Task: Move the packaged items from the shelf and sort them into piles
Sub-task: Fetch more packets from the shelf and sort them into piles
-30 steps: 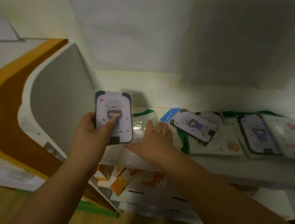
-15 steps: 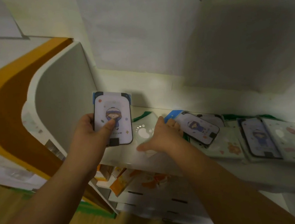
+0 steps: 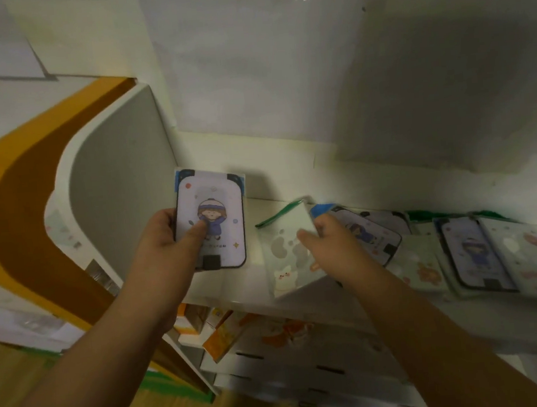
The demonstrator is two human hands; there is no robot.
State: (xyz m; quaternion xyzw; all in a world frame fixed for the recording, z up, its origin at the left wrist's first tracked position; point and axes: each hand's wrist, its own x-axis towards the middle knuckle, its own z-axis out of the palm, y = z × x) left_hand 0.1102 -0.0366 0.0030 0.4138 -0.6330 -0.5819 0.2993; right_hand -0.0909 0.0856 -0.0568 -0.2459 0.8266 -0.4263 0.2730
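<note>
My left hand (image 3: 170, 241) grips a lavender package (image 3: 211, 218) printed with a cartoon girl, holding it upright above the left end of the white shelf (image 3: 236, 290), thumb across its front. My right hand (image 3: 332, 246) pinches a pale green package (image 3: 289, 253) with a white cat and paw prints, tilted up off the shelf at its front edge. Right of it lie more packages: a lavender girl one (image 3: 370, 236) with a blue corner, a green floral one (image 3: 423, 264), another lavender one (image 3: 474, 253) and a pale one (image 3: 534, 251).
A grey curved side panel (image 3: 113, 191) closes the shelf on the left, with an orange and brown board (image 3: 13, 199) beyond. Below the shelf stand orange and white boxes (image 3: 226, 333). A white wall (image 3: 281, 72) rises behind.
My right hand went from lying flat on the green package to pinching it and tilting it up off the shelf. The left hand kept the lavender package steady.
</note>
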